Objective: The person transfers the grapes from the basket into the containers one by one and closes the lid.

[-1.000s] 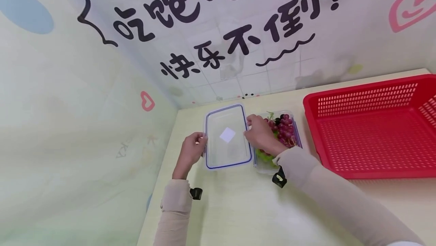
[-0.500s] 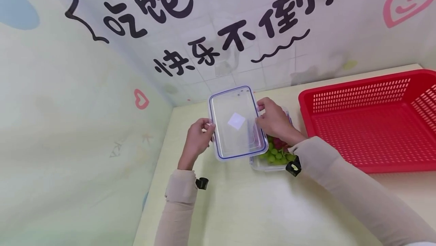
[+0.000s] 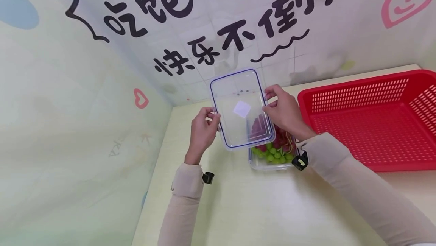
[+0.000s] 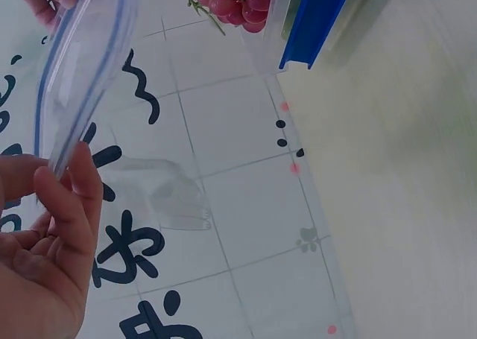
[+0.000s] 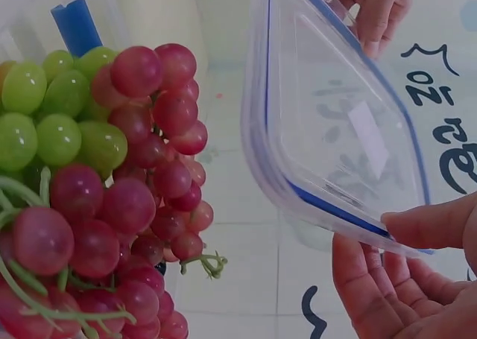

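Both hands hold a clear rectangular lid (image 3: 227,125) with a blue seal line and a white square label. My left hand (image 3: 203,128) pinches its left edge between thumb and fingers. On the opposite edge, the thumb and fingers of my right hand (image 3: 284,111) grip the rim. The lid is tilted above a clear plastic container (image 3: 269,167) and overlaps it in the head view. Inside the container lie green grapes (image 3: 276,157) and red grapes (image 5: 138,205), heaped high in the right wrist view. A blue clip (image 4: 317,22) shows on the container's side in the left wrist view.
A large red plastic basket (image 3: 371,125) with perforated walls stands to the right of the container. Behind the table (image 3: 245,204) rises a wall (image 3: 190,83) with black lettering, and another wall (image 3: 85,144) borders the left side.
Both hands have raised the lid and moved it to the right, from beside the container to partly over it. The lid now tilts up at its far end.
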Demonstrator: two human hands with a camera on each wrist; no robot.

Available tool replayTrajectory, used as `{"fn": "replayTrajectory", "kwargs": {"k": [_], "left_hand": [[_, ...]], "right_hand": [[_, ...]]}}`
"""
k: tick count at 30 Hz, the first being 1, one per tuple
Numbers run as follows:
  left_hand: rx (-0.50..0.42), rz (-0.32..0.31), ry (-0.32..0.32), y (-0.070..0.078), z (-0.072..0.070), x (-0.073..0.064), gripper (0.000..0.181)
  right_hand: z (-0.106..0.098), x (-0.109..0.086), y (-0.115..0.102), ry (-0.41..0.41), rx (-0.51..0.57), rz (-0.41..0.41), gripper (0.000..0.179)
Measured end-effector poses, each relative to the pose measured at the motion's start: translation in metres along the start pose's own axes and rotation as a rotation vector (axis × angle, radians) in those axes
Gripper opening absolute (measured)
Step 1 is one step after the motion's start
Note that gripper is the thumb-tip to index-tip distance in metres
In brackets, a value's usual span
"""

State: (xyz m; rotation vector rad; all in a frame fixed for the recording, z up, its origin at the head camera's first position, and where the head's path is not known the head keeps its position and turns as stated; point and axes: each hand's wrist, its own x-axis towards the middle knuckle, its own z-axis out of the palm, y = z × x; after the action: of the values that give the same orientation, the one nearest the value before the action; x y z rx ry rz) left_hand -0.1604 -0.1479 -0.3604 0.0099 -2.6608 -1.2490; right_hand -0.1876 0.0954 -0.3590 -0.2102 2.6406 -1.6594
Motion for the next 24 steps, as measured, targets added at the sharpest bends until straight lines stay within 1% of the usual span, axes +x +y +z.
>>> {"fn": "replayTrajectory", "kwargs": {"k": [4,11,18,24], "left_hand": [[0.029,0.05,0.031,0.006,0.001,0.0,0.023],[0.061,0.102,0.072,0.017,0.003,-0.002,0.02],[0.062,0.14,0.074,0.025,0.001,-0.004,0.017],[0.019,0.148,0.052,0.028,0.0,-0.004,0.014]], "right_hand": [[-0.005,-0.001,0.0,0.05,0.01,-0.044,0.041],[-0.011,-0.001,0.0,0.1,0.051,-0.099,0.034],[-0.015,-0.002,-0.001,0.151,0.08,-0.126,0.023],[-0.019,-0.004,-0.001,0.196,0.096,-0.163,0.018]]}}
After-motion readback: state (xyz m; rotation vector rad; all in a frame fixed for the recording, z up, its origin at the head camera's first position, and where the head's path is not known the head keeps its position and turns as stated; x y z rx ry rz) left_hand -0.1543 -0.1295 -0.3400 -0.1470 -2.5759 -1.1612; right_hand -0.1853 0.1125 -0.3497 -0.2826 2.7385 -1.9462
